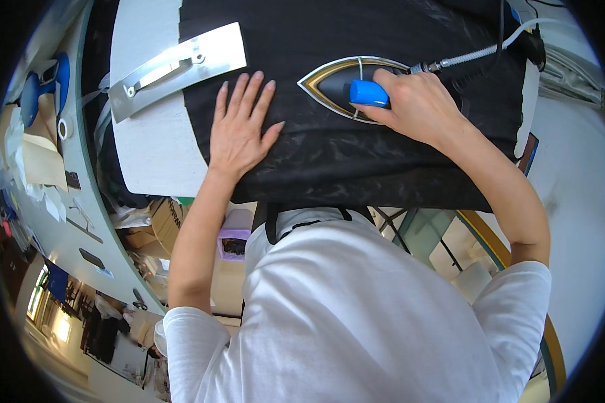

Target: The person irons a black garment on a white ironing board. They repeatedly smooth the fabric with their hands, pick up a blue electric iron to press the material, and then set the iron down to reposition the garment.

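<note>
Black fabric [275,40] is spread over a white ironing board [148,158] and hangs past its near edge. On the fabric lies my left hand [238,134], palm down, its fingers stretched out flat. My right hand [417,107] is wrapped round the handle of a steam iron [329,84], which has a blue grip end and a gold-and-silver rim. The iron rests on the fabric, its pointed tip facing left toward my left hand. A shiny metal plate with a handle [222,50] lies across the fabric's left edge, just beyond my left fingertips.
A hose [467,59] and dark cable run from the iron to the upper right. At left, a long table [107,258] carries paper pieces, a tape roll [65,129], a phone [91,258] and scissors [139,299]. Below the board stand a cardboard box [166,225] and a purple-lined bin [234,235].
</note>
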